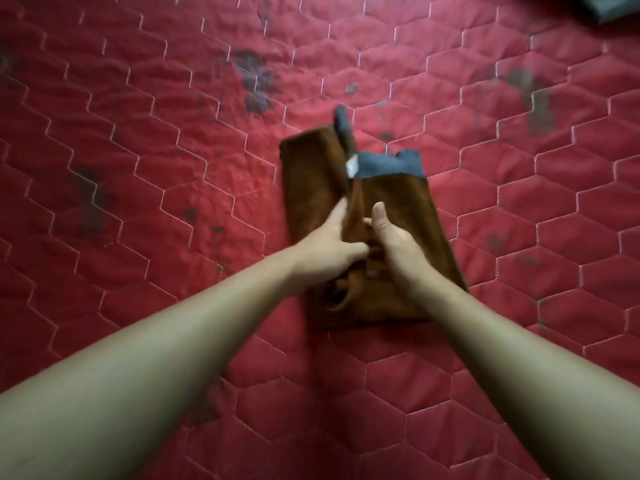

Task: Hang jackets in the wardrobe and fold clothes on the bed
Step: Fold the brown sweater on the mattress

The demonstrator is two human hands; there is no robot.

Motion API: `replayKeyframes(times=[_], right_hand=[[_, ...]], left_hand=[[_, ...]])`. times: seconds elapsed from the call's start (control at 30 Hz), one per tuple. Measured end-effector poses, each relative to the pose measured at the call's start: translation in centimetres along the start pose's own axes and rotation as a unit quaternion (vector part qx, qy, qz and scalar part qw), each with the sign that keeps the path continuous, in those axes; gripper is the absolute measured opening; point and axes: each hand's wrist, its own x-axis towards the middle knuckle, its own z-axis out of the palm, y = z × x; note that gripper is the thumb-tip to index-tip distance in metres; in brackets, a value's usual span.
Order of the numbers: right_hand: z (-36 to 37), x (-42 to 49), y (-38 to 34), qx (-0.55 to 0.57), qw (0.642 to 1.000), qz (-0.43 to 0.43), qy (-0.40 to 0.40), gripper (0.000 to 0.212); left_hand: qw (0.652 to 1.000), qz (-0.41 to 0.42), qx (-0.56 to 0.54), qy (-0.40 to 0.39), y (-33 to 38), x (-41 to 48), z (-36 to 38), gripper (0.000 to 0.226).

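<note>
While the red quilted bed cover [138, 168] w/ hexagon stitching and dark blotches fills the view, a brown garment [311, 188] lies folded at its centre, grey-blue lining and a white tag showing at the far end. Left hand [329, 247] and right hand [391, 240] are both closed on a raised middle fold, thumbs up.

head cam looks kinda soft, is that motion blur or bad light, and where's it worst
Head view: mostly motion blur, worst toward the top, where the dark item in the corner smears; brown garment edges soft, both hands, left hand and right hand, fairly readable; light dim and even, no glare on the red quilt.
</note>
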Motion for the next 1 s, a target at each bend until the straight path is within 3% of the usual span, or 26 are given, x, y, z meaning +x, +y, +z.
replayKeyframes(times=[0.07,0.13,0.2,0.33,0.43,0.5,0.6,0.67,0.73,0.77,0.9,1.0], right_hand=[[-2.8,0.8,-0.4,0.003,0.999,-0.025,0.043,0.071],[-5.9,1.6,0.4,0.009,0.997,-0.009,0.077,0.036],[-8.7,2.2,2.0,-0.018,0.995,0.032,0.088,0.017],[-11.0,3.6,5.2,-0.173,0.979,0.077,0.079,0.018],[-10.4,4.2,5.9,-0.266,0.956,0.026,0.124,0.012],[-10.3,3.7,6.4,-0.294,0.941,-0.006,0.166,0.01],[-10.3,2.6,7.6,-0.408,0.898,-0.007,0.167,0.019],[-10.0,2.6,7.9,-0.471,0.861,-0.024,0.189,0.045],[-9.3,3.5,7.1,-0.529,0.813,-0.093,0.226,0.077],[-8.9,4.4,6.4,-0.552,0.792,-0.135,0.224,0.082],[-7.0,8.8,4.3,-0.62,0.73,-0.242,0.152,0.061],[-7.3,11.9,5.8,-0.624,0.742,-0.216,0.11,0.068]], left_hand=[[0.998,0.014,0.063,0.009,0.8,2.8,4.3,0.095],[0.995,0.007,0.1,0.009,0.6,4.9,7.8,0.084],[0.989,-0.021,0.144,-0.037,-0.4,5.7,9.7,0.069],[0.976,-0.03,0.196,-0.089,-3.9,4.7,10.2,0.064],[0.978,0.046,0.203,-0.005,-4.9,3.3,8.8,0.053],[0.95,0.113,0.28,0.08,-5.6,2.9,7.0,0.05],[0.883,0.114,0.423,0.169,-6.0,3.6,4.1,0.056],[0.84,0.063,0.511,0.169,-6.4,4.9,2.4,0.064],[0.813,0.05,0.556,0.164,-6.9,6.3,0.7,0.07],[0.8,0.061,0.573,0.166,-7.2,7.0,0.1,0.072],[0.755,0.121,0.619,0.181,-8.1,9.6,0.3,0.072],[0.76,0.127,0.608,0.189,-9.2,10.7,0.6,0.073]])
